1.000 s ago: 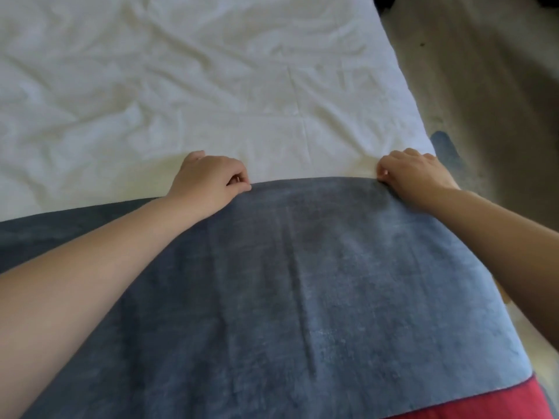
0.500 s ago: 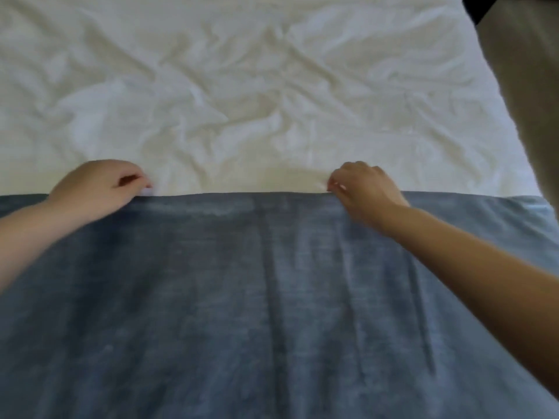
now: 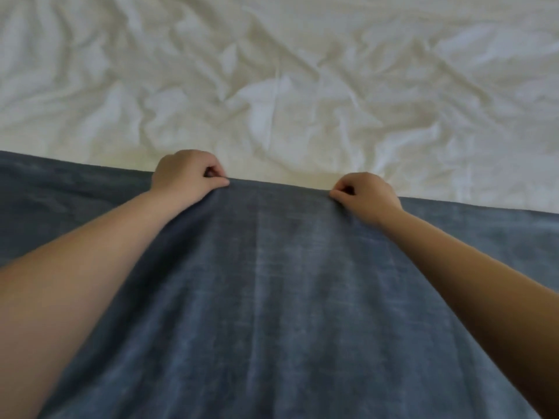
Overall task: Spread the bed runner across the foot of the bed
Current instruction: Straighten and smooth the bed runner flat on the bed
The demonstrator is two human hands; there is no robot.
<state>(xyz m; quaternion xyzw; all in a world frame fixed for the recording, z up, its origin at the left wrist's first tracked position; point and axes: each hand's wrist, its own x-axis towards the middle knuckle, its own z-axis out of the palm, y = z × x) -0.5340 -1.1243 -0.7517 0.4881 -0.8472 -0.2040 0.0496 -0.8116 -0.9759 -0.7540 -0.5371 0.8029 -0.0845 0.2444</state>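
A blue-grey bed runner [image 3: 278,297] covers the lower half of the view, lying over the bed's wrinkled white sheet [image 3: 272,86]. Its far edge runs across the frame from left to right, sloping slightly down to the right. My left hand [image 3: 186,173] pinches that edge left of centre, fingers closed on the cloth. My right hand [image 3: 364,193] pinches the same edge right of centre. The stretch of cloth between the two hands is raised a little, with soft folds running toward me.
The crumpled white sheet fills the whole upper half of the view. No bed edge or floor shows in this frame.
The view has shifted left along the bed; the floor and the bed's right edge have left the frame. Both hands have moved left along the runner's far edge and closer together.
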